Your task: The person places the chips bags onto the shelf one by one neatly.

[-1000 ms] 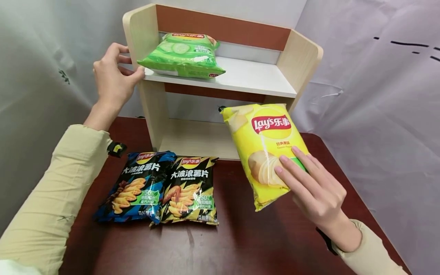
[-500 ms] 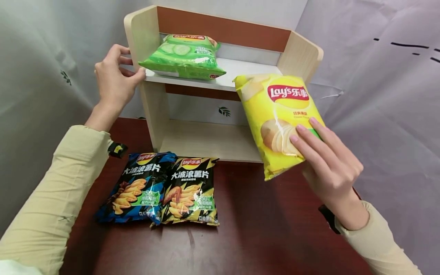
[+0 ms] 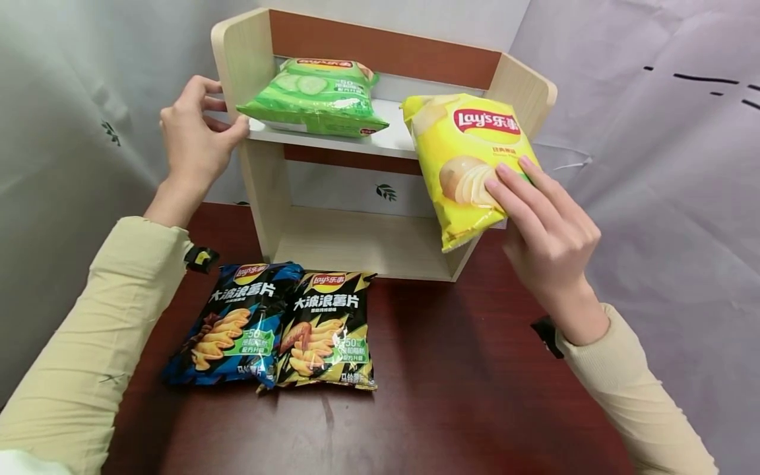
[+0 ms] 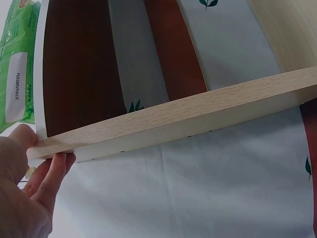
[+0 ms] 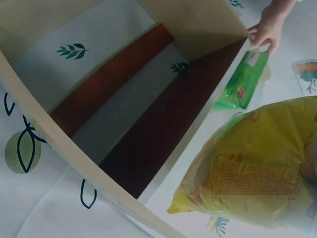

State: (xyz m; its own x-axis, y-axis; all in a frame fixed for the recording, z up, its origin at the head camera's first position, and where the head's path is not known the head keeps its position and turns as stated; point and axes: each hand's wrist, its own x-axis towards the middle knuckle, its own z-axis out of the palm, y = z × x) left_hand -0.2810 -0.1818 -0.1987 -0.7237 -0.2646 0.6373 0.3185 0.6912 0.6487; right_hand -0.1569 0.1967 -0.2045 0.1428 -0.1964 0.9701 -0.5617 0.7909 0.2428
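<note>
In the head view my right hand holds a yellow Lay's chip bag, fingers across its front and the thumb hidden behind. The bag is tilted before the right half of the upper shelf; its printed back shows in the right wrist view. My left hand grips the front edge of the left side panel of the wooden shelf unit, thumb on one face and fingertips on the other. Just right of that hand, a green chip bag lies on the white upper shelf.
A blue-and-black chip bag and a black-and-yellow one lie side by side on the dark red table, in front of the unit. The lower compartment has a pale wooden floor. Pale curtains hang around the table.
My right hand has raised the yellow bag from before the lower compartment to upper-shelf height, going right and then slightly back left. My left hand keeps its grip on the side panel.
</note>
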